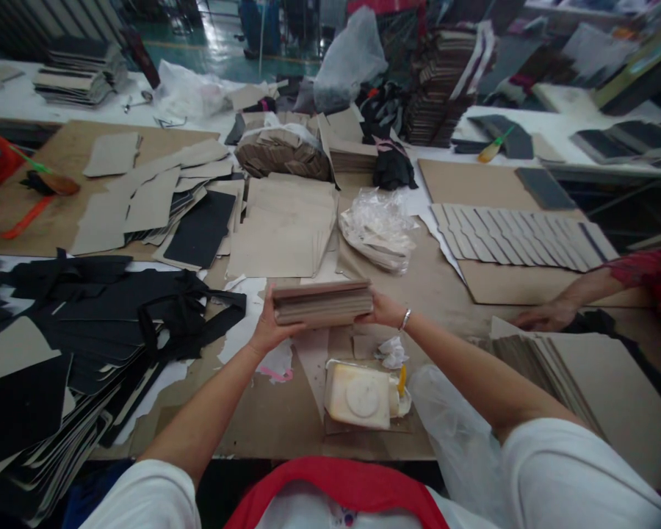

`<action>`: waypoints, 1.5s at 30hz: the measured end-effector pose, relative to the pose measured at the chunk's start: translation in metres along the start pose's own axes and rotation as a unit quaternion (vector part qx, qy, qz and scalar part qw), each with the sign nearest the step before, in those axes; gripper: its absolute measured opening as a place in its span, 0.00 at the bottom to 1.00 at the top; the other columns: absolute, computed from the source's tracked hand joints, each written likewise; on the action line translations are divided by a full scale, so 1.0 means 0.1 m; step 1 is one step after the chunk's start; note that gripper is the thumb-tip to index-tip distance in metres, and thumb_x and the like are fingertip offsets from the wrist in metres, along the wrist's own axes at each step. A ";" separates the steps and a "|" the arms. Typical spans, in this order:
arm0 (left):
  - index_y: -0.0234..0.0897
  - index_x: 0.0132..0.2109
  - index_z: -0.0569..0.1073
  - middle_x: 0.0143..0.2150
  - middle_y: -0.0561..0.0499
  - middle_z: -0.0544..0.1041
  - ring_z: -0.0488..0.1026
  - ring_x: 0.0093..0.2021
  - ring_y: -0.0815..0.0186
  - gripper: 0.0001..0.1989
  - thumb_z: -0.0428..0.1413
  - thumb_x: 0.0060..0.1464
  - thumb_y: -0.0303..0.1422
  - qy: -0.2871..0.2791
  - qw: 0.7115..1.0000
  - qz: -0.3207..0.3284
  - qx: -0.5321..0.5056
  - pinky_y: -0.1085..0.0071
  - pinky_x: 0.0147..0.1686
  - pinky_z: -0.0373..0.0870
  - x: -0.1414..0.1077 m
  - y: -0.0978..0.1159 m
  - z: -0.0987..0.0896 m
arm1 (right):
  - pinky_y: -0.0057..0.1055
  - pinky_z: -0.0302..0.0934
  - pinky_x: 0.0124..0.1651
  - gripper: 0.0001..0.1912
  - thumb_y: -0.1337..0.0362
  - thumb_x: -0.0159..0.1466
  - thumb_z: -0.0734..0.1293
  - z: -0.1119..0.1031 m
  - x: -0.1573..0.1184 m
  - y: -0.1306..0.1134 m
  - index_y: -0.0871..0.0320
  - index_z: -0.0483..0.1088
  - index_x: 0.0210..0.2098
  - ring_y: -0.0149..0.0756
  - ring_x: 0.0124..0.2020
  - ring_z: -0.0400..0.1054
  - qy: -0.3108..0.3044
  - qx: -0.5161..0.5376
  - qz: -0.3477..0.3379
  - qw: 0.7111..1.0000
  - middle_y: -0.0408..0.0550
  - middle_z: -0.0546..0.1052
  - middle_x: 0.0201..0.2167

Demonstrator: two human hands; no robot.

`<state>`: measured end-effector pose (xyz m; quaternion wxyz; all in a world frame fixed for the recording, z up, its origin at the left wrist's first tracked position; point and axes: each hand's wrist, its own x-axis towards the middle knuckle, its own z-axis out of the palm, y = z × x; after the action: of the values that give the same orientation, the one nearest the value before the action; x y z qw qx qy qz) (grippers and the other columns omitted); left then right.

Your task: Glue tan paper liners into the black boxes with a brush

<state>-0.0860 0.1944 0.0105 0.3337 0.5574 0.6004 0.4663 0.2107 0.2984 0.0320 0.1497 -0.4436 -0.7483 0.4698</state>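
A stack of brown boards (pixel 324 303) is held on edge above the middle of the table, its layered edges showing. My left hand (pixel 271 327) is closed round the stack's left end, and my right hand (pixel 383 308) grips its right end. Just beyond lies a pile of flat beige sheets (pixel 283 224). Nearer to me than the stack is a yellowish-white container (pixel 359 394) with a round mark on top, beside a crumpled white scrap (pixel 392 353).
Black pieces (pixel 99 308) and boards heap at left. A clear plastic bag (pixel 380 224) lies beyond my right hand. At right, a person's hand (pixel 548 316) touches a board stack (pixel 611 375); overlapping strips (pixel 523 235) lie behind it.
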 end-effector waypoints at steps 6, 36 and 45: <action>0.42 0.67 0.38 0.66 0.38 0.53 0.51 0.66 0.54 0.61 0.68 0.33 0.37 -0.013 1.000 -0.017 -0.014 0.57 0.62 0.51 -0.16 -0.21 0.11 | 0.39 0.56 0.59 0.46 0.64 0.37 0.77 0.10 -0.03 0.00 0.56 0.61 0.56 0.45 0.52 0.65 0.000 0.004 0.007 1.000 0.48 0.70 0.52; 0.39 0.66 0.47 0.65 0.39 0.56 0.53 0.65 0.53 0.57 0.67 0.32 0.44 -0.079 0.995 -0.047 -0.036 0.58 0.61 0.53 -0.07 -0.26 -0.05 | 0.40 0.60 0.56 0.29 0.62 0.40 0.77 0.13 0.05 0.18 0.54 0.71 0.43 0.43 0.48 0.67 0.003 -0.003 0.048 0.999 0.44 0.76 0.44; 0.39 0.64 0.50 0.63 0.40 0.59 0.56 0.63 0.57 0.52 0.67 0.35 0.41 0.008 1.000 -0.005 -0.016 0.61 0.61 0.54 -0.01 -0.17 0.19 | 0.42 0.57 0.59 0.27 0.63 0.42 0.76 0.23 -0.03 0.25 0.54 0.71 0.42 0.44 0.51 0.66 0.033 -0.020 0.043 0.998 0.46 0.75 0.46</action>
<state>-0.0739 0.1979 -0.0120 0.3405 0.5449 0.5983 0.4787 0.2108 0.2871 -0.0006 0.1448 -0.4935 -0.7326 0.4459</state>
